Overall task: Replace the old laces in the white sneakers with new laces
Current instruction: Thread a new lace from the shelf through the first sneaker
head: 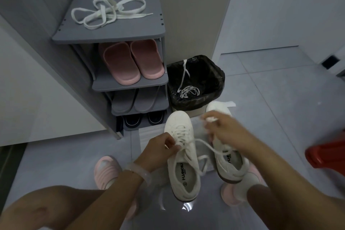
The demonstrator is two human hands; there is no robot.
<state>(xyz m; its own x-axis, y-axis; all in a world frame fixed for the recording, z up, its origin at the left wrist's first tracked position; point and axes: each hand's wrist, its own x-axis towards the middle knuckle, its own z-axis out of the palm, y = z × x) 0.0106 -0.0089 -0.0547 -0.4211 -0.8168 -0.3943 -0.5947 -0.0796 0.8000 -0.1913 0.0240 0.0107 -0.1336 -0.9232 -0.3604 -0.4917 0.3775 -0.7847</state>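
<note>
Left hand pinched the thin white lace at the upper eyelets of the near white leather sneaker; grip closed on the lace. Right hand, just across from that grip, held a bunched white lace end above the second white sneaker; fingers curled round it, though motion blur hid the detail. Both sneakers stood on the grey tiled floor, directly beneath the two grips.

Beyond the grips: a black-lined waste bin holding a discarded lace; further off and to the left, wide flat cream laces on top of the grey plastic shoe rack.

Judged step: unthreading the old lace from the near sneaker. Next move likely calls for steady pulls through each eyelet, keeping the shoe braced.
</note>
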